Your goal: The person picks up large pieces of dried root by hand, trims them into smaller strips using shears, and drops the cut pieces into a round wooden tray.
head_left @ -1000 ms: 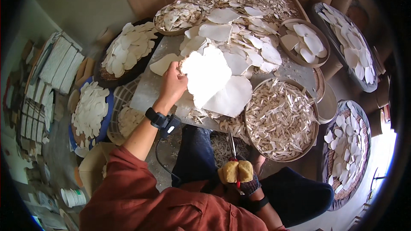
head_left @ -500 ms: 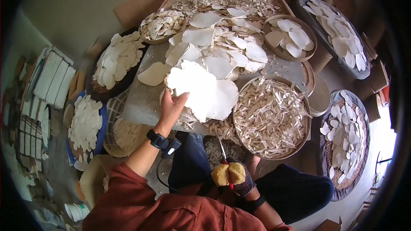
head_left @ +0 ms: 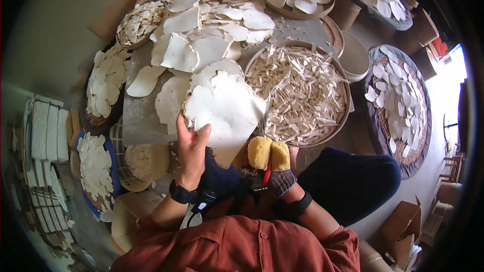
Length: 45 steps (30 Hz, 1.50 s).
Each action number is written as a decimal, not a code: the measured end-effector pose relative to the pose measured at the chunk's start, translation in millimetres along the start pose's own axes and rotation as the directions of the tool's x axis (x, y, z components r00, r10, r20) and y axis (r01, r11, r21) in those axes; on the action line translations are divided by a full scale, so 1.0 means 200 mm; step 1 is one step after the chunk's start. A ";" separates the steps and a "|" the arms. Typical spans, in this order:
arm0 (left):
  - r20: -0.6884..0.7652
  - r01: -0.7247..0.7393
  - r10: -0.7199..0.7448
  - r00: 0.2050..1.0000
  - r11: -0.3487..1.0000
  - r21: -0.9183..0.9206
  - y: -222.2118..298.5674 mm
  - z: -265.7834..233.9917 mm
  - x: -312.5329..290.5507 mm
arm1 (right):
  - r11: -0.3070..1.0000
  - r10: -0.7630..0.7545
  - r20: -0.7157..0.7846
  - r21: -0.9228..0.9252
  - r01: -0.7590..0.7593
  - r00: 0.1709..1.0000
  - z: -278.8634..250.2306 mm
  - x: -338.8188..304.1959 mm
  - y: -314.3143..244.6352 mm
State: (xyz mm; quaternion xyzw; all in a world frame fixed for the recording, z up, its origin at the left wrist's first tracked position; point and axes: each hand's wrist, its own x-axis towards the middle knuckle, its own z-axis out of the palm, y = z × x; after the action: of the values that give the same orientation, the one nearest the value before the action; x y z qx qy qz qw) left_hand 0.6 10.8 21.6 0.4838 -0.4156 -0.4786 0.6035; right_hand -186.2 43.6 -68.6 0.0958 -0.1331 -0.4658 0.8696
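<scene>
A large, ragged-edged flat white piece point(head_left: 224, 103) is pinched in my left hand point(head_left: 192, 151), thumb on top and fingers beneath. It hangs over the near edge of the table. My right hand point(head_left: 281, 181), in a dark knitted glove, grips red-handled scissors point(head_left: 267, 172) with yellow foam padding on the handles. Their blade points up beside the piece's right edge; whether it touches cannot be made out. Just right of the blade, a round tray point(head_left: 347, 100) holds a heap of thin white strips. More flat white pieces point(head_left: 212, 48) lie piled beyond my left hand.
A round tray of white pieces point(head_left: 330, 7) sits at the far right of the table, a basket of scraps point(head_left: 138, 22) at the far left. Loaded trays stand on both sides, including a blue-rimmed one point(head_left: 112, 156). An open cardboard box point(head_left: 403, 226) is at lower right.
The view has shifted, so the table appears higher and further left. My left hand has brought the white piece nearer my right hand, and the scissors have come up beside its edge.
</scene>
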 end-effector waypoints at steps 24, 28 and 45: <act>0.143 0.079 -0.098 0.985 0.988 0.132 0.02 -0.08 0.15 | 0.656 0.012 -0.117 -0.748 -0.096 0.993 0.02 -0.09 -0.01; 0.170 0.117 -0.135 0.976 0.986 0.116 0.05 -0.09 0.17 | -0.088 -0.019 -0.107 -0.990 -0.109 0.994 -0.01 -0.12 0.00; 0.226 0.246 -0.275 0.934 0.958 0.149 0.08 -0.11 0.15 | -0.087 -0.108 -0.161 -0.981 -0.171 0.981 -0.01 -0.09 0.01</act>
State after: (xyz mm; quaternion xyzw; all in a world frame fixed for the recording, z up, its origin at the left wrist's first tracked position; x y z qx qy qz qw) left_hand 30.2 -12.7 35.2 0.5069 -0.4465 -0.5849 0.4489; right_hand -193.1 59.2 -71.7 -0.5358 0.3341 -0.3801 0.6759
